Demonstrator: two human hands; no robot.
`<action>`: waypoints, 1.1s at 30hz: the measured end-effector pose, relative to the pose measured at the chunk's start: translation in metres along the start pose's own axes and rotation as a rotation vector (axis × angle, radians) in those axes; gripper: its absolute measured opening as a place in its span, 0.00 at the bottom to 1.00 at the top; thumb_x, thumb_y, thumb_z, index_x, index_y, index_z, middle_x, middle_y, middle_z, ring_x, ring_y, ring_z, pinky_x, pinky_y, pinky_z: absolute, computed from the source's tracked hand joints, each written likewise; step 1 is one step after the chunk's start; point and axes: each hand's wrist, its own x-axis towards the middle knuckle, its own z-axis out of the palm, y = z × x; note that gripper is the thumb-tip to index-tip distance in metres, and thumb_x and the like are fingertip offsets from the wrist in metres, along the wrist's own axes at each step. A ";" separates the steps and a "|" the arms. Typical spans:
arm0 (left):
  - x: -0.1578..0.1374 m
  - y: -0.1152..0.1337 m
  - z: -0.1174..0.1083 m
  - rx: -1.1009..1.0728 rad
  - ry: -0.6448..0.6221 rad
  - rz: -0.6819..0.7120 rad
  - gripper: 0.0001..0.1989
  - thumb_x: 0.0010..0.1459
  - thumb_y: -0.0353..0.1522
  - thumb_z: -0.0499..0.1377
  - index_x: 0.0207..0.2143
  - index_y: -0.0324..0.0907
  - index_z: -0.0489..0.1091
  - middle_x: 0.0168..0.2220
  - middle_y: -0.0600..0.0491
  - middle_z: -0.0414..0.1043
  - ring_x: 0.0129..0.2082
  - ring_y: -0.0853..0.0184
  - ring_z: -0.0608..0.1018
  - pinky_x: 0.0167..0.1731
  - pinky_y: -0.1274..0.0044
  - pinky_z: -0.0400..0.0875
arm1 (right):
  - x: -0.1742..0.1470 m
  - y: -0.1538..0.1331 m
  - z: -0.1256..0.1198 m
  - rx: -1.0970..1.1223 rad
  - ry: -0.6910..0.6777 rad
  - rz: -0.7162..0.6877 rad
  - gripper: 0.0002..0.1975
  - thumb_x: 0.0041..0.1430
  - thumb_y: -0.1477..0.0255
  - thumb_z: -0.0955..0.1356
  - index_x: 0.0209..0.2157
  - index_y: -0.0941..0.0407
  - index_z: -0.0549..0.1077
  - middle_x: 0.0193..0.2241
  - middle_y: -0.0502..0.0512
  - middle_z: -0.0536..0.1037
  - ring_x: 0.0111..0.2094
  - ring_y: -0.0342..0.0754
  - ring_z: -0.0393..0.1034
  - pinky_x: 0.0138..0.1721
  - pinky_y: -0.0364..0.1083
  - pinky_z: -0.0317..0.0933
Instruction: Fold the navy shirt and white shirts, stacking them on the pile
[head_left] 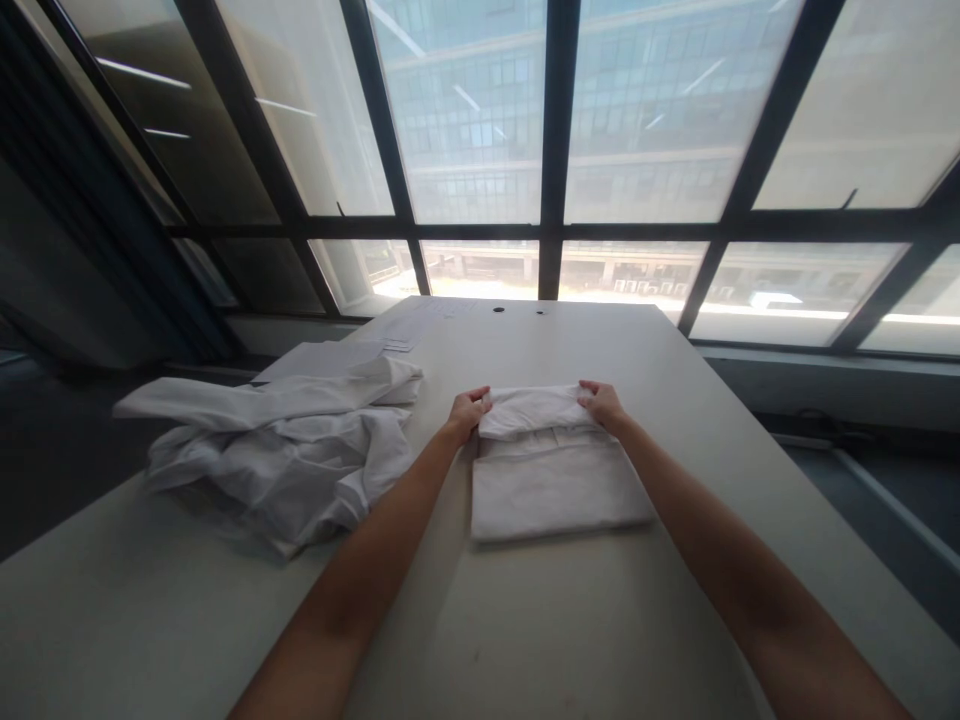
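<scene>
A white cloth garment (559, 490), folded into a flat rectangle, lies on the white table (570, 620) in front of me. Its far part is turned over into a narrower band. My left hand (468, 411) pinches the far left corner of that band, with fingers closed on the fabric. At the far right corner, my right hand (602, 404) grips the cloth in the same way. Both arms reach forward along either side of the garment. What kind of garment it is cannot be made out for certain.
A loose heap of crumpled white cloth (277, 450) lies to the left, close to my left forearm. White paper sheets (322, 358) rest behind it. Large dark-framed windows (480, 130) stand beyond the table's far edge. A dark curtain (97, 180) hangs at the left.
</scene>
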 end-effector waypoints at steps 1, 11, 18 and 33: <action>-0.001 -0.001 -0.001 0.033 0.008 0.017 0.28 0.58 0.24 0.67 0.61 0.34 0.69 0.52 0.40 0.78 0.44 0.64 0.82 0.46 0.75 0.76 | 0.000 0.003 0.001 -0.025 0.006 -0.028 0.26 0.51 0.78 0.70 0.54 0.61 0.76 0.50 0.62 0.80 0.49 0.51 0.75 0.49 0.46 0.67; -0.004 -0.007 0.010 0.483 0.127 0.215 0.20 0.63 0.27 0.59 0.58 0.39 0.73 0.59 0.43 0.72 0.61 0.58 0.72 0.61 0.71 0.62 | -0.004 0.005 0.008 -0.312 0.052 -0.111 0.24 0.59 0.74 0.67 0.58 0.56 0.74 0.55 0.61 0.77 0.56 0.53 0.71 0.58 0.46 0.61; -0.019 -0.005 0.010 0.779 0.177 0.286 0.16 0.67 0.31 0.53 0.52 0.43 0.76 0.62 0.41 0.66 0.61 0.52 0.69 0.59 0.64 0.63 | -0.019 -0.008 0.012 -0.499 0.118 -0.062 0.19 0.64 0.71 0.64 0.54 0.55 0.76 0.53 0.65 0.78 0.57 0.58 0.69 0.57 0.52 0.60; -0.026 0.000 0.075 1.128 -0.284 0.513 0.29 0.72 0.41 0.42 0.71 0.44 0.52 0.73 0.44 0.47 0.72 0.50 0.49 0.68 0.53 0.41 | -0.010 -0.021 0.040 -0.796 -0.390 -0.391 0.29 0.73 0.61 0.53 0.70 0.57 0.56 0.72 0.63 0.51 0.72 0.57 0.41 0.68 0.63 0.36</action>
